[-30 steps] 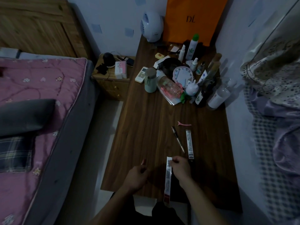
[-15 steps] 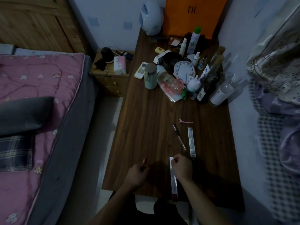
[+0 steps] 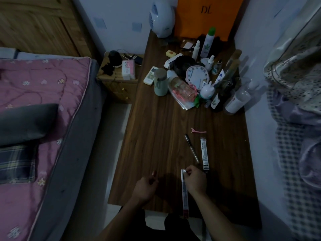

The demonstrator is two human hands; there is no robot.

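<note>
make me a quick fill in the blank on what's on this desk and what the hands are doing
1. The right hand pinches the top end of a long narrow ____.
2. The pen lies on the desk just left of a second packet and below a ____ hair clip.
3. The bag standing against the far wall is ____.
4. The left hand holds a small ____-tipped thing.

Missing words: packet; pink; orange; red

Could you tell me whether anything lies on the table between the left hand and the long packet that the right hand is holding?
Nothing visible does. The left hand grips a small pink-tipped item, and only bare table separates it from the long packet pinched at its top by the right hand.
</note>
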